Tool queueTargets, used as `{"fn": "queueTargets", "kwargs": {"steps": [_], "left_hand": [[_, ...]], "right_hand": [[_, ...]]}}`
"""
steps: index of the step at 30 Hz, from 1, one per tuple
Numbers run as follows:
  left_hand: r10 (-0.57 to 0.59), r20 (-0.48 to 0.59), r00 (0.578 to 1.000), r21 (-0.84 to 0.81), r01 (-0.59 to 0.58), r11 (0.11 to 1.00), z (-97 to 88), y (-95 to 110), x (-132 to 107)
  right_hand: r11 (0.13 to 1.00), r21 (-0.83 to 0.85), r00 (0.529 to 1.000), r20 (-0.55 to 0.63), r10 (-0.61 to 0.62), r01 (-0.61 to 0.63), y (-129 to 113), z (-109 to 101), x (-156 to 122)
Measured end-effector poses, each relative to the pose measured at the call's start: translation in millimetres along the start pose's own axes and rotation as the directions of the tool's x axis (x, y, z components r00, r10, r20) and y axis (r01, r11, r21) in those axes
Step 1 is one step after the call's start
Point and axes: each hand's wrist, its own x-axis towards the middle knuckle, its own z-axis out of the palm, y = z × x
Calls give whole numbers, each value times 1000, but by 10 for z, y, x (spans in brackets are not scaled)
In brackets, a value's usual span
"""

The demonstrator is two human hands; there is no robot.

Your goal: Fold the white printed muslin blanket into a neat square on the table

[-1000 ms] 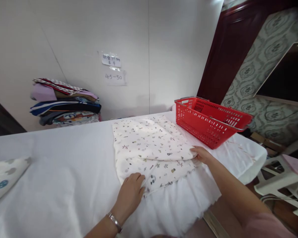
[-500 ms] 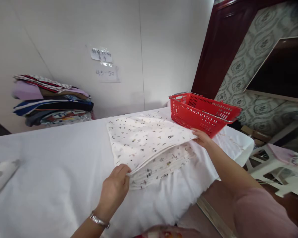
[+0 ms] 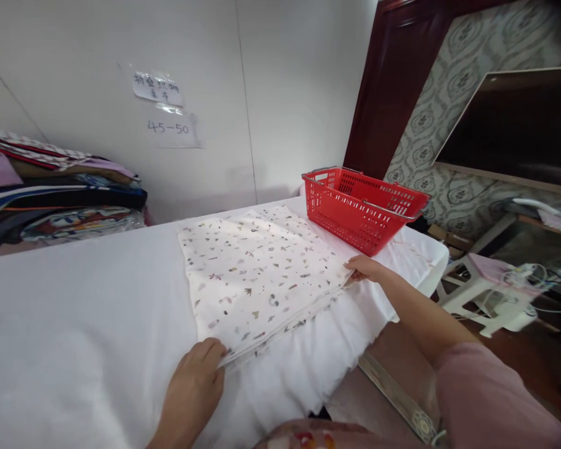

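Note:
A white cloth [image 3: 262, 268] with small scattered prints lies folded in layers on the white-covered table [image 3: 98, 312]. My left hand [image 3: 196, 377] is closed on its near left corner, thumb tucked below the edge. At the near right corner, my right hand [image 3: 362, 268] pinches the cloth between thumb and fingers. Between the two hands the near edge runs fairly straight, and a narrow strip of the lower layer shows beneath it. The cloth's surface is mostly flat with slight ripples.
A red plastic basket [image 3: 362, 209] with metal handles stands just beyond my right hand. Folded textiles [image 3: 60, 193] are piled at the far left. Handwritten signs [image 3: 168, 128] hang on the wall. Right of the table is a pink-topped stool [image 3: 490, 271].
Both hands have brought the upper layer's near edge down and toward me, covering most of the lower layer that was exposed. The view has turned slightly right.

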Motion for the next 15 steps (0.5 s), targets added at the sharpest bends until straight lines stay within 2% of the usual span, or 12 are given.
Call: {"fn": "queueTargets", "kwargs": {"steps": [2, 5, 8, 15], "left_hand": [[-26, -21, 999, -25, 25, 999, -30, -20, -23], [-69, 40, 997, -46, 71, 996, -28, -33, -52], [-89, 108, 990, -37, 93, 995, -1, -30, -79], [-135, 105, 985, -25, 139, 990, -4, -33, -165]], "right_hand": [[999, -35, 1000, 28, -6, 7, 25, -19, -55], [990, -140, 999, 32, 13, -9, 97, -3, -112], [966, -259, 1000, -13, 20, -22, 149, 45, -107], [877, -478, 991, -130, -21, -44, 178, 50, 8]]}}
